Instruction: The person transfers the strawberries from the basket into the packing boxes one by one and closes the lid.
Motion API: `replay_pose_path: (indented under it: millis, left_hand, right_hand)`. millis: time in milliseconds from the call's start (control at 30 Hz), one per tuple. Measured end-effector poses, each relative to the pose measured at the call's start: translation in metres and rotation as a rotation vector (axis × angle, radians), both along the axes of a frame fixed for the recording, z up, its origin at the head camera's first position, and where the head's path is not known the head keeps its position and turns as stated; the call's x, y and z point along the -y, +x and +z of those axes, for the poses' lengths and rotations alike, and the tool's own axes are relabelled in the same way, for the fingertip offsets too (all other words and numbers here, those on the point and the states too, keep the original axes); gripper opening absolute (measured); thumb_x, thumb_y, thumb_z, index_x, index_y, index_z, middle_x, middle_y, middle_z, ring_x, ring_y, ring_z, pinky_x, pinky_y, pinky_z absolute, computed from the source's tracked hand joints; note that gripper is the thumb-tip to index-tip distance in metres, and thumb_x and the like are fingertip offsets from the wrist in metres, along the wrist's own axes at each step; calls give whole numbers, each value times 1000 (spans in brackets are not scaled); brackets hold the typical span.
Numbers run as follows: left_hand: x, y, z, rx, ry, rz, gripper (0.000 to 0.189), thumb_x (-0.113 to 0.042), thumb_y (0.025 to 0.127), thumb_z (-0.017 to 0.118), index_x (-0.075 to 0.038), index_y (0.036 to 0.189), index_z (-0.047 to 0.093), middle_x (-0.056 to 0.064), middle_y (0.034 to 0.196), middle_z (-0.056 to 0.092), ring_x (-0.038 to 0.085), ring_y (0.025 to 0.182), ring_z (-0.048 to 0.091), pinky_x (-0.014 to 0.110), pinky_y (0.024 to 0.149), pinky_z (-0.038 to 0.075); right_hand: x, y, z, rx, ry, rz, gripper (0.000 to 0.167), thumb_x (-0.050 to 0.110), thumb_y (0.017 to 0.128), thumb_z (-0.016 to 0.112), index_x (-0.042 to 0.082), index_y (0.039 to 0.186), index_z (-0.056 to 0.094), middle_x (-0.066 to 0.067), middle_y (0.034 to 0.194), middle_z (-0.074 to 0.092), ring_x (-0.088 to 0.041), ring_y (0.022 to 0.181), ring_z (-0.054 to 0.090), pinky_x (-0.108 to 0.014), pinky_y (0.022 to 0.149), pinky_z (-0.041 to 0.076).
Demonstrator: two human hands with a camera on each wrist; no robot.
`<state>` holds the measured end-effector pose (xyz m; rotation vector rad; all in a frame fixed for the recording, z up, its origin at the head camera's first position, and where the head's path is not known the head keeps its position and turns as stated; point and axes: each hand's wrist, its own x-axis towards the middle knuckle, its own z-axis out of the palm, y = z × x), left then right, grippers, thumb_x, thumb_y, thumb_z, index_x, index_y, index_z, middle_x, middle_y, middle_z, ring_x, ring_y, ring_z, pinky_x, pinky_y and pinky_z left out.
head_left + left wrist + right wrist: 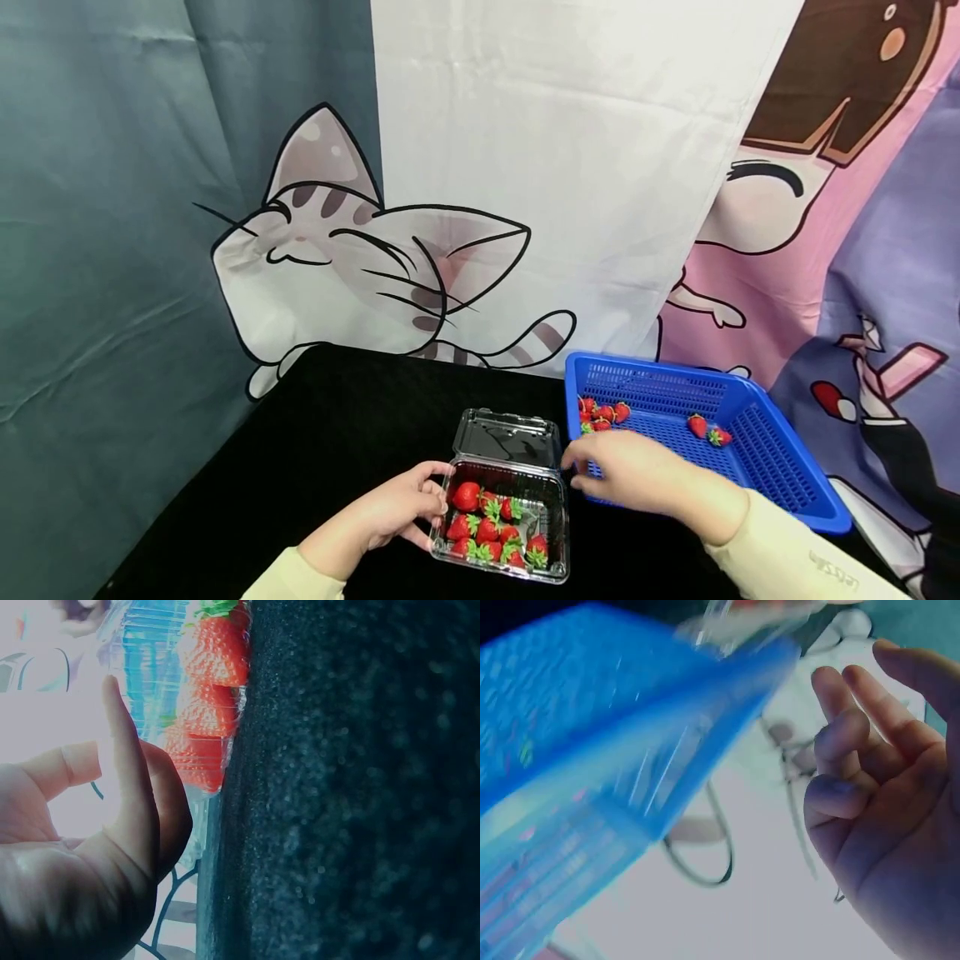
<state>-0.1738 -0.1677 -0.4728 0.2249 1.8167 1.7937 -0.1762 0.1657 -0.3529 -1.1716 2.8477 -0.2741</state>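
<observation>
A clear plastic clamshell box [564, 533] has its lid [506, 437] folded back and holds several strawberries [487, 530] with green leaves. My left hand [397, 504] is at its left side, fingers spread and fingertips at the rim and wall. In the left wrist view, strawberries [214, 652] show through the clear wall beyond a straight finger. My right hand [630, 471] hovers over the near left edge of a blue plastic basket [802, 450], beside the box. Its fingers are loosely bent with nothing between them, as the right wrist view shows the hand [900, 787].
Inside the basket, several strawberries [603, 412] lie at the left and two more strawberries [697, 426] toward the right. A black cloth [360, 425] covers the table. Behind it hangs a curtain [585, 125] printed with a cartoon cat and a cartoon figure.
</observation>
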Motion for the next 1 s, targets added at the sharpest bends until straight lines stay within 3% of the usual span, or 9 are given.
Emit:
replay_pose_path:
  millis: [133, 267, 433, 600, 800, 900, 1000]
  left_hand:
    - [1, 0, 0, -2, 3, 2, 64, -2, 84, 59, -1, 144, 35, 8, 92, 53, 19, 78, 54, 32, 52, 59]
    - [2, 0, -1, 3, 7, -1, 65, -2, 84, 59, -1, 144, 34, 8, 93, 53, 19, 78, 54, 34, 53, 60]
    - [2, -1, -1, 9, 13, -7, 65, -3, 84, 60, -1, 144, 35, 8, 93, 53, 18, 78, 55, 34, 54, 60]
    - [2, -3, -2, 17, 10, -5, 64, -3, 83, 61, -2, 143, 36, 9, 93, 54, 19, 79, 55, 33, 53, 60]
    - [2, -4, -3, 32, 14, -7, 63, -3, 83, 60, -3, 142, 37, 10, 94, 55, 20, 79, 55, 35, 55, 60]
    - [2, -3, -2, 33, 18, -4, 63, -2, 83, 60, -3, 142, 37, 10, 94, 55, 20, 79, 55, 35, 55, 60]
    - [2, -3, -1, 30, 20, -6, 63, -2, 83, 60, -3, 142, 37, 9, 93, 54, 20, 79, 55, 35, 54, 60]
  right_hand:
    - [-19, -18, 13, 3, 63, -87, 16, 26, 87, 74, 23, 102, 69, 17, 84, 62, 0, 74, 56, -31, 66, 54]
    - [-36, -37, 19, 140, 158, -177, 22, 28, 85, 75, 18, 103, 69, 13, 80, 60, -5, 71, 54, -34, 67, 53]
    - [-51, -61, 15, 253, 252, -247, 23, 25, 83, 76, 12, 102, 69, 0, 97, 67, -18, 84, 62, -45, 80, 56]
    - [-59, -80, 5, 216, 357, -288, 25, 23, 82, 77, 9, 102, 69, -8, 101, 69, -29, 93, 65, -50, 81, 55]
    - [-60, -96, -11, 165, 422, -291, 26, 21, 81, 76, 4, 99, 68, -5, 92, 67, -26, 85, 63, -47, 76, 56]
    - [-57, -100, -20, 170, 412, -280, 21, 23, 79, 77, 7, 89, 67, -2, 84, 64, -21, 76, 60, -42, 69, 54]
    - [-53, -102, -29, 166, 412, -264, 24, 25, 77, 77, 12, 73, 57, 4, 70, 51, -15, 64, 47, -33, 56, 42]
